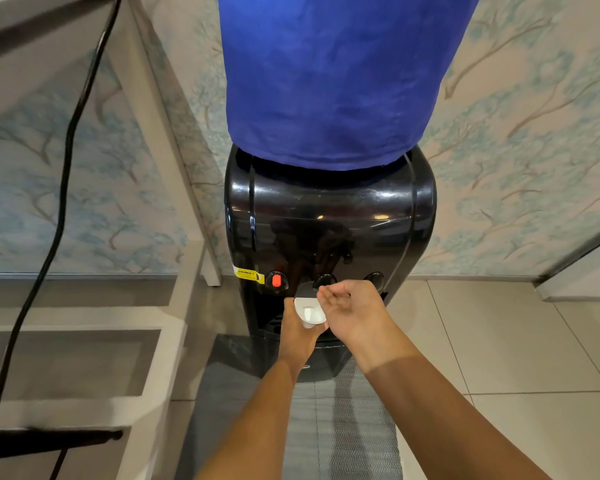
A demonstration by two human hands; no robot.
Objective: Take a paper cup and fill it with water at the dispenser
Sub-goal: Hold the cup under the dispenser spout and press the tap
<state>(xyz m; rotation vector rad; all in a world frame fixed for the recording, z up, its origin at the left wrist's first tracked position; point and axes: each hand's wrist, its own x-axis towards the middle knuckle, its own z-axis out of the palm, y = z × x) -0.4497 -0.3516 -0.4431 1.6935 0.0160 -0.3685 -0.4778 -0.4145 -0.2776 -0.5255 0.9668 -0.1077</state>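
A black water dispenser (329, 216) stands against the wall, its bottle under a blue cloth cover (340, 74). My left hand (297, 332) holds a small white paper cup (309, 311) under the middle tap (324, 280), in front of the recess. My right hand (352, 311) hovers just right of the cup with fingers curled and apart, its fingertips near the middle tap; I cannot tell if they touch it. A red tap (276, 280) is at the left and a dark tap (374, 278) at the right. Whether water is flowing is not visible.
A white shelf unit (84, 362) stands at the left, with a black cable (63, 188) hanging in front of it. A grey mat (340, 420) lies on the tiled floor (516, 358) before the dispenser. Patterned wallpaper covers the wall behind.
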